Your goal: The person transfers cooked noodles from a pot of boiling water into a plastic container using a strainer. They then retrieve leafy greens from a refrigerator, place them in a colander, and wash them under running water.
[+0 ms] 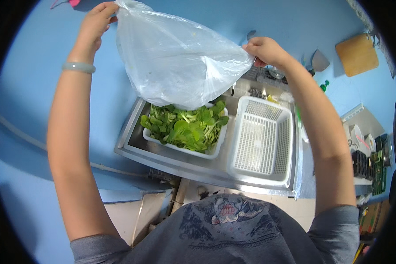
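Observation:
Between my raised hands hangs a translucent plastic bag, spread wide. My left hand pinches one corner at the top left. Lower and to the right, my right hand grips another corner. Below the bag, leafy greens are heaped in a white plastic basket inside the left part of a stainless steel sink. The bag's lower edge hides the back of the heap. To the right, a white perforated plastic basket holds nothing that I can see.
The stainless steel sink has a raised metal rim. A blue wall stands close on the left. On the right wall hang a wooden cutting board and a cleaver-like blade. Bowls and a black tray stand at the far right.

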### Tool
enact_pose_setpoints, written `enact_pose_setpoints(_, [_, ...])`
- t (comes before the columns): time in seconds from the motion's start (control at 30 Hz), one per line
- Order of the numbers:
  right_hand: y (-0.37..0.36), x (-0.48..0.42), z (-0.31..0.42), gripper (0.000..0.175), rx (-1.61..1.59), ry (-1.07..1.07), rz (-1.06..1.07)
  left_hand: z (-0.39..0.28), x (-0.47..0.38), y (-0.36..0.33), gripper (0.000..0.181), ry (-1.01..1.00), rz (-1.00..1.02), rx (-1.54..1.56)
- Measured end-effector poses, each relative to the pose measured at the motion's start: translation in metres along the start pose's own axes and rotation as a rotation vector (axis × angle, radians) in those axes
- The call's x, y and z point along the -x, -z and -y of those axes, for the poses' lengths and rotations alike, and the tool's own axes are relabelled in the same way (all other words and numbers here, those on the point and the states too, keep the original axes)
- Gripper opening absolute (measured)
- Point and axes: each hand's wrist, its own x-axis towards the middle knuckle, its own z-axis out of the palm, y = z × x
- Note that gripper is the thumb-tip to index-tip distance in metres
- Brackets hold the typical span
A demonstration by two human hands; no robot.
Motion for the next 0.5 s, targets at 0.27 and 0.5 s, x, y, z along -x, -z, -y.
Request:
enact_pose_setpoints(0.27, [0.032, 0.156, -0.048, 0.064, -1.007, 0.052, 0.319, -0.171, 0.140, -0.082, 0.022, -0.403, -0.059, 0.355])
enact_pose_setpoints(0.5, [0.048, 0.353, -0.155, 0.080, -1.805, 0.362, 0.632, -0.280, 0.353, -0.346, 0.019, -0.971, 0.694, 0.370])
